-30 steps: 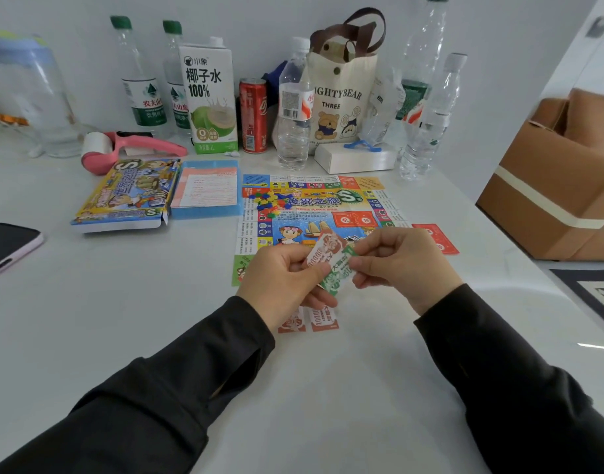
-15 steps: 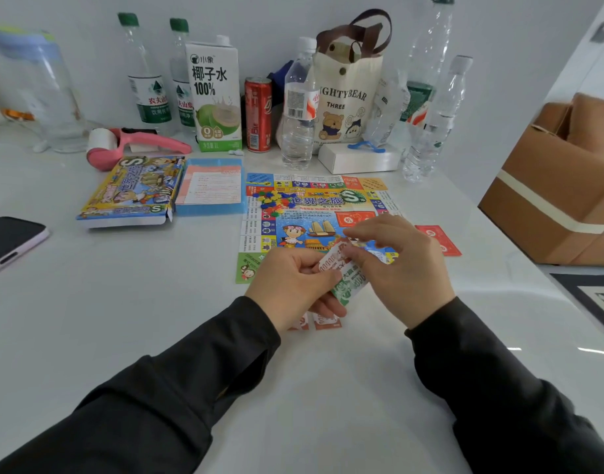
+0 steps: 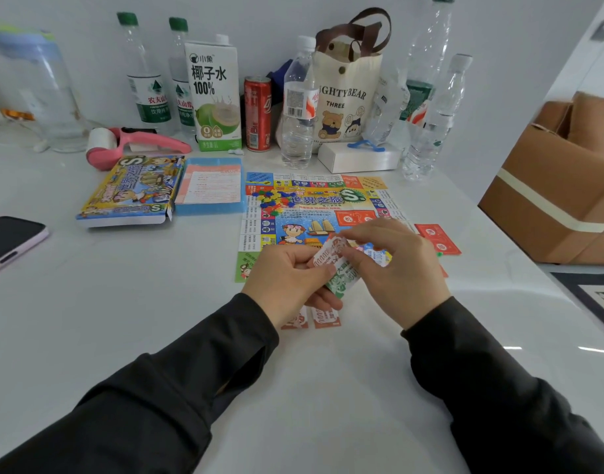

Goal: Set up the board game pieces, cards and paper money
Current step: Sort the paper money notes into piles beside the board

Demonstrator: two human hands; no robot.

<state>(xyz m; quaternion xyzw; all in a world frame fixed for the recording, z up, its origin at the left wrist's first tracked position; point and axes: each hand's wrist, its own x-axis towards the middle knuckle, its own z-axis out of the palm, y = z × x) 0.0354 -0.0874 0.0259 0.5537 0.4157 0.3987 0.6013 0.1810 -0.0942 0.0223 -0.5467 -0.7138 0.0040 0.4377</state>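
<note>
My left hand [image 3: 286,278] grips a small stack of paper money [image 3: 338,271], red-and-white and green notes. My right hand [image 3: 392,268] pinches the top notes from the right, fingers curled over them. Both hands hover over the near edge of the colourful game board [image 3: 310,203] spread on the white table. A heap of small coloured plastic pieces [image 3: 269,201] lies on the board's far left. Two orange notes [image 3: 312,318] lie on the table under my left hand. Red cards [image 3: 437,237] sit at the board's right edge.
The game box [image 3: 129,189] and a blue tray with a rule sheet [image 3: 210,186] lie left of the board. A phone [image 3: 9,239] is at the far left. Bottles, a carton [image 3: 215,97], a can, a tote bag [image 3: 345,87] line the wall. A cardboard box [image 3: 553,186] stands right.
My right hand has moved left and over the notes, from pinching their right end to covering their top. The left hand has kept its grip and barely moved.
</note>
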